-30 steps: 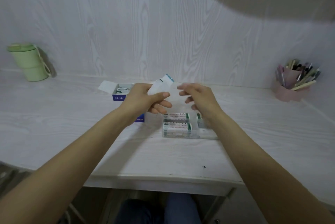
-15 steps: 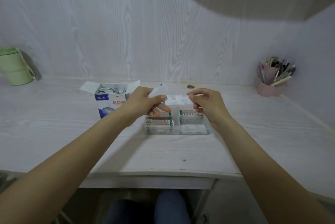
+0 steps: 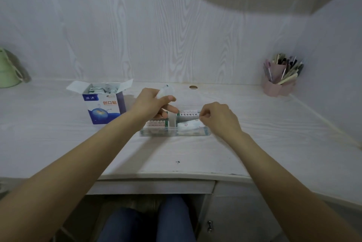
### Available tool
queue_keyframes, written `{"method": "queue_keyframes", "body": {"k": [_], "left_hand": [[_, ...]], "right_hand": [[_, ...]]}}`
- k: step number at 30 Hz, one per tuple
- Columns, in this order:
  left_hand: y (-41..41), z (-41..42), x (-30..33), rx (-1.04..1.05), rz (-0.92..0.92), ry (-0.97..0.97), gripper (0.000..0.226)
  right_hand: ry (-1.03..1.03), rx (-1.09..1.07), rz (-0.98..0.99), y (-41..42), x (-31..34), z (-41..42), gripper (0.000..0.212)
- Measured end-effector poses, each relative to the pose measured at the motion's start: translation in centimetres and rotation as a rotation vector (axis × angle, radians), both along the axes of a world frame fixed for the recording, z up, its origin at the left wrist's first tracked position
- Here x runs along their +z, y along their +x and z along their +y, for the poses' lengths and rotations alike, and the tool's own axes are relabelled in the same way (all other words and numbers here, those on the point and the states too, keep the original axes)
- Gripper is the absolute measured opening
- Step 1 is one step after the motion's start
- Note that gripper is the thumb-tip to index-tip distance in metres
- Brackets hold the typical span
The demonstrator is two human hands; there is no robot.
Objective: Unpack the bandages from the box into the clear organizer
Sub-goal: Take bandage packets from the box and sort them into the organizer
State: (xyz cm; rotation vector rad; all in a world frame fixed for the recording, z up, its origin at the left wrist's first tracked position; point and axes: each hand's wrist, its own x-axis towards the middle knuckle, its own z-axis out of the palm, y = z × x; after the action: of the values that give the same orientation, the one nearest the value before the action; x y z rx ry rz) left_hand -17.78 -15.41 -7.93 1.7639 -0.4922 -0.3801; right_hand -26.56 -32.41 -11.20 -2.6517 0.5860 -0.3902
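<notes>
Our left hand (image 3: 151,102) gripped a bunch of white bandages (image 3: 166,91) above the clear organizer (image 3: 174,131). Our right hand (image 3: 217,117) pinched one bandage (image 3: 189,125) lying in the compartment beneath it. The open box (image 3: 102,104) stood left of our left hand.

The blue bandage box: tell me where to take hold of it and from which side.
Grip the blue bandage box across its two upright side walls, below the open flaps, coming from the front or left. It stands upright with its top open and packets showing, so a low grip keeps it level. The left hand, holding bandages, crowds its right.
</notes>
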Motion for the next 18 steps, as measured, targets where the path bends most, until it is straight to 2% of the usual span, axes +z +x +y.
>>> {"method": "queue_keyframes", "body": {"k": [6, 9, 12, 16, 18], "left_hand": [[-0.2, 0.0, 0.2, -0.003, -0.019, -0.003, 0.018], [-0.1, 0.1, 0.2, -0.011, -0.018, -0.007, 0.019], [0.0, 0.1, 0.1, -0.037, -0.022, -0.004, 0.019], [-0.2, 0.3, 0.0, -0.085, -0.025, -0.005, 0.019], [-0.1, 0.5, -0.1, -0.106, -0.015, -0.008, 0.019]], "right_hand": [[-0.245, 0.062, 0.163, 0.2, 0.3, 1.0, 0.019], [-0.272, 0.114, 0.222, -0.2, 0.7, 1.2, 0.039], [-0.305, 0.191, 0.277, -0.5, 0.8, 1.5, 0.047], [-0.280, 0.210, 0.246, -0.6, 0.8, 1.6, 0.048], [-0.149, 0.202, 0.101, -0.5, 0.9, 1.6, 0.044]]}}
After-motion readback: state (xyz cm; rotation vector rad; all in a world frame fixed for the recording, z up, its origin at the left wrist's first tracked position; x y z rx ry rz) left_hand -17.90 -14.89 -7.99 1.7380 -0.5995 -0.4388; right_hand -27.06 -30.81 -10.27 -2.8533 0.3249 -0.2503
